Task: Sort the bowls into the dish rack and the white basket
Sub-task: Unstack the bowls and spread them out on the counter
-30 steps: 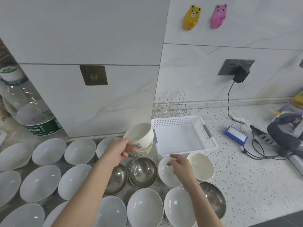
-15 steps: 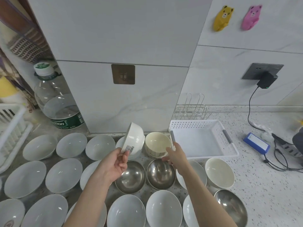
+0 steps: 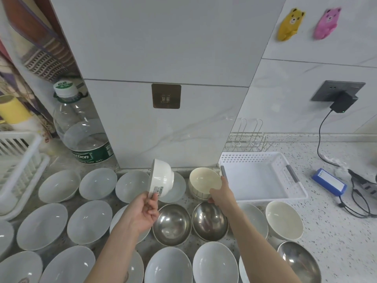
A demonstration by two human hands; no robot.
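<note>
Our left hand (image 3: 145, 211) pinches a small white bowl (image 3: 162, 180) by its rim, tipped on its side above the counter's bowls. Our right hand (image 3: 221, 196) grips the near edge of a cream bowl (image 3: 204, 178) just left of the white basket (image 3: 293, 193), which holds nothing. The dish rack (image 3: 20, 158) stands far left

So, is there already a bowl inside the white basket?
No, the white basket shows only its bare floor, and the bowl held by the left hand is still outside it.
</note>
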